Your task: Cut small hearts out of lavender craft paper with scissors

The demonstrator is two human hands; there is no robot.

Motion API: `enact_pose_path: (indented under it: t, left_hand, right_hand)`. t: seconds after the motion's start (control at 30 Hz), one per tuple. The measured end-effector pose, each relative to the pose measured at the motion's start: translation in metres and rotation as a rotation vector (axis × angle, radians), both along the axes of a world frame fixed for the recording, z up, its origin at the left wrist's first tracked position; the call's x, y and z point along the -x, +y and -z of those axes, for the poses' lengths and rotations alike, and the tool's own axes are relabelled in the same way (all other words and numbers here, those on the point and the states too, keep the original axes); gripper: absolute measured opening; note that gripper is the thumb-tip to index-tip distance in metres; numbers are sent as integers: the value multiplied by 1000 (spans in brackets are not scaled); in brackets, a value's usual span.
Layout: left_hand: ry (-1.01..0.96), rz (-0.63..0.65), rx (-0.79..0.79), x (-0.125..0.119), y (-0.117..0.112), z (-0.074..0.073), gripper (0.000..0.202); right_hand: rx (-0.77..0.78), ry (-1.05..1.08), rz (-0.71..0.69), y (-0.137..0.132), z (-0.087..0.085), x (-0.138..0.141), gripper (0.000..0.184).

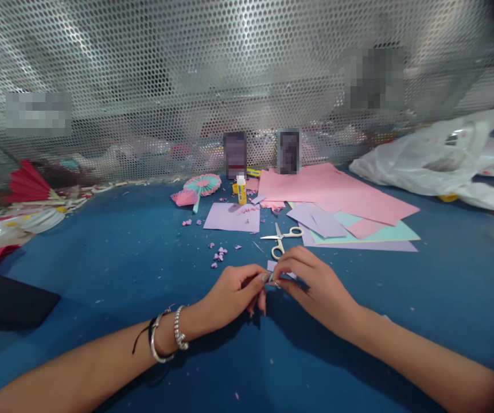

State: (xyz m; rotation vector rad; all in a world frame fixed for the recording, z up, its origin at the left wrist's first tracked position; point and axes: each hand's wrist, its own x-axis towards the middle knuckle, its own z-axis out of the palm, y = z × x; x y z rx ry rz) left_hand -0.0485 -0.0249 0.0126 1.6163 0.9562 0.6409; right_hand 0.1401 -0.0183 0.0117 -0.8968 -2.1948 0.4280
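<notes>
My left hand (236, 292) and my right hand (315, 287) meet just above the blue table (143, 241). Between their fingertips is a small pale piece of paper (271, 276), pinched from both sides and mostly hidden by the fingers. A small lilac paper scrap (271, 265) lies right behind the fingertips. White-handled scissors (278, 235) rest with blades spread a little beyond my right hand. To the left of them is a small cluster of lilac folded paper bits (220, 253).
Behind lie a lilac sheet (223, 218), an upright yellow glue stick (241, 192), and a pink-and-blue paper rosette (203, 183). Pink sheets (315, 183) spread at back right, beside a white plastic bag (423, 155). A dark flat object (10, 298) sits at left; perforated metal (164, 86) stands behind.
</notes>
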Motion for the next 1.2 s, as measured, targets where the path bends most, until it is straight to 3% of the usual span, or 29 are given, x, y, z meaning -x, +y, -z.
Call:
enact_pose_path:
  t: [0.23, 0.43, 0.63, 0.83, 1.2]
  left_hand:
    - [-13, -14, 27, 1, -1, 3, 41]
    - [1, -9, 51, 0, 0, 2, 31]
    - [-40, -53, 63, 0, 0, 2, 27]
    - [-53, -75, 52, -1, 0, -2, 25]
    - [-42, -45, -5, -1, -1, -3, 25]
  right_hand:
    - [206, 18, 54, -1, -3, 1, 6]
    - [408, 94, 103, -1, -6, 5, 6]
    - [609, 197, 15, 2, -4, 5, 16]
    - [682, 342, -14, 7, -4, 3, 27]
    - [699, 306, -41, 6, -2, 2, 24]
